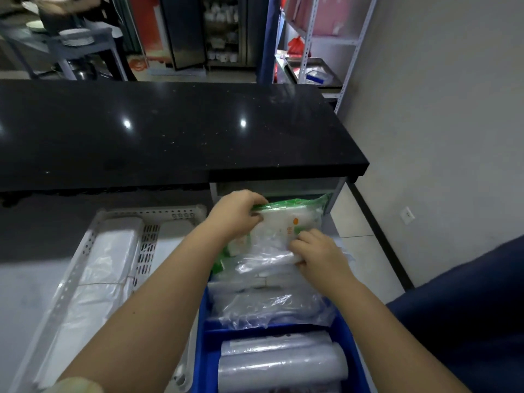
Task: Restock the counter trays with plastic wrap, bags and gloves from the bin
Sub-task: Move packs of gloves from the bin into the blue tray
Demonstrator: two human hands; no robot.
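A blue bin point(204, 347) stands in front of me, divided into compartments. Rolls of plastic wrap point(280, 367) lie in its near compartment, clear packed bags point(272, 307) in the middle one. At the bin's far end my left hand point(238, 215) grips the top edge of a green-and-white pack point(286, 219). My right hand point(317, 255) grips a clear plastic pack point(263, 262) just below it. A white perforated tray point(147, 239) to the left holds a tied bundle of clear bags point(99, 279).
A black stone counter point(170, 129) runs across behind the bin and tray. A grey wall point(442, 137) and tiled floor lie to the right. White metal shelving point(312, 38) stands far right. A person stands at a cart at the far left.
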